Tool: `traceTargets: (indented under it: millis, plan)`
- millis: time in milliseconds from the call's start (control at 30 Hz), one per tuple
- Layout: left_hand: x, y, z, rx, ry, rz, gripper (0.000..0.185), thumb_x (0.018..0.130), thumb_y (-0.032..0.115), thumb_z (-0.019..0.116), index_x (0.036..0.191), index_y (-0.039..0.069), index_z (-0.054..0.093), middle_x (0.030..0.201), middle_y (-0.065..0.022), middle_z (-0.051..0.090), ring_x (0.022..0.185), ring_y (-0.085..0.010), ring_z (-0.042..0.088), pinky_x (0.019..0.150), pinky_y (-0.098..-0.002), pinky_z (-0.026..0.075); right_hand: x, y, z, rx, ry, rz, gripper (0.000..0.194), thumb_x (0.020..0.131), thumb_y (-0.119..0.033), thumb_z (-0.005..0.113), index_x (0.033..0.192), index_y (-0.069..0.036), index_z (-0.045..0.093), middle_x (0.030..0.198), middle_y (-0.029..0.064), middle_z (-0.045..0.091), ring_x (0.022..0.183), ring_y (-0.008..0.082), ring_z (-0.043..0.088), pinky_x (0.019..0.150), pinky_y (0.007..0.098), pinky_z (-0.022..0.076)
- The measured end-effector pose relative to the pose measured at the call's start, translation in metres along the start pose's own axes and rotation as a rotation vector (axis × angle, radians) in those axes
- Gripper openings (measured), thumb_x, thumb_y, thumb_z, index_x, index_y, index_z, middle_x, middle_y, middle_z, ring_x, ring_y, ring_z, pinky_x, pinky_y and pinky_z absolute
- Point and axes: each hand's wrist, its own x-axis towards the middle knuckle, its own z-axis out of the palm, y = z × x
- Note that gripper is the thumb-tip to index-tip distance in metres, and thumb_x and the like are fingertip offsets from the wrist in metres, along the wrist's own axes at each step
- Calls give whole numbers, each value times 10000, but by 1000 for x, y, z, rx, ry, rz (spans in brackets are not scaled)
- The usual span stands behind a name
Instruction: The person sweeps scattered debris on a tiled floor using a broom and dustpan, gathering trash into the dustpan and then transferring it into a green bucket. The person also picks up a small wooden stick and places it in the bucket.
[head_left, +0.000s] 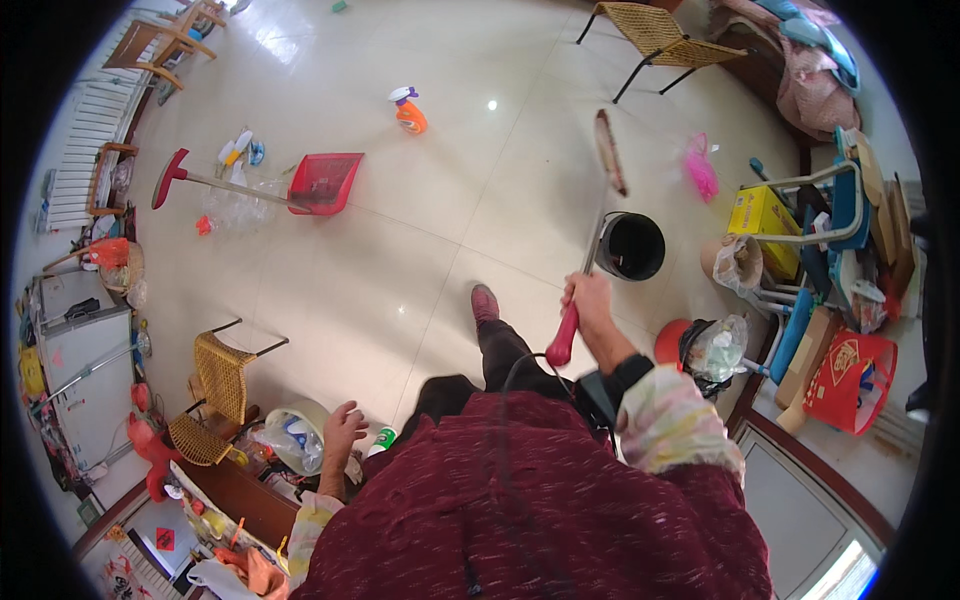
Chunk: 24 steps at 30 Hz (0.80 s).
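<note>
My right hand (590, 304) grips the red handle end of a long-handled floor-cleaning tool (598, 232). Its metal pole runs away from me to a narrow, stained head (611, 154), too blurred to tell whether it is a broom or a mop. Beside the pole, on the right, stands a black bucket (634, 246). Nothing is in my left hand (343, 435), which hangs at my side with fingers apart. Near it are a pale bin (309, 412) holding plastic bags and a green-and-white container (382, 440).
A red dustpan (326, 180) with a long handle lies left on the tiles, near clear plastic (240, 202). Ahead stands an orange spray bottle (409, 116). A pink bag (701, 166) lies right. Woven chairs (660, 34) stand far right and near left; a red bin (673, 341) is close right.
</note>
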Motion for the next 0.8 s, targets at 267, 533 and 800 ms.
traceTargets:
  millis: [267, 533, 800]
  plan:
    - [6, -49, -56, -24, -156, 21, 275, 804, 146, 569, 1012, -33, 594, 839, -82, 631, 745, -121, 584, 677, -248, 459, 160, -9, -16, 60, 79, 194, 70, 804, -85, 381, 861, -44, 377, 542, 124, 457, 409, 273, 469, 376, 435, 411]
    - [62, -31, -96, 170, -264, 9, 312, 819, 192, 576, 1046, -22, 587, 847, -70, 630, 770, -143, 587, 707, -244, 456, 69, 35, 66, 77, 1, 337, 248, 815, -78, 349, 1029, -24, 234, 497, 130, 406, 346, 262, 428, 309, 430, 380]
    - [165, 61, -159, 55, -219, -36, 414, 813, 170, 546, 1169, -35, 499, 882, -113, 603, 753, -178, 615, 601, -281, 509, -21, 28, 190, -165, -151, 423, 187, 850, -142, 371, 1006, -114, 271, 537, 49, 379, 370, 152, 395, 309, 332, 368]
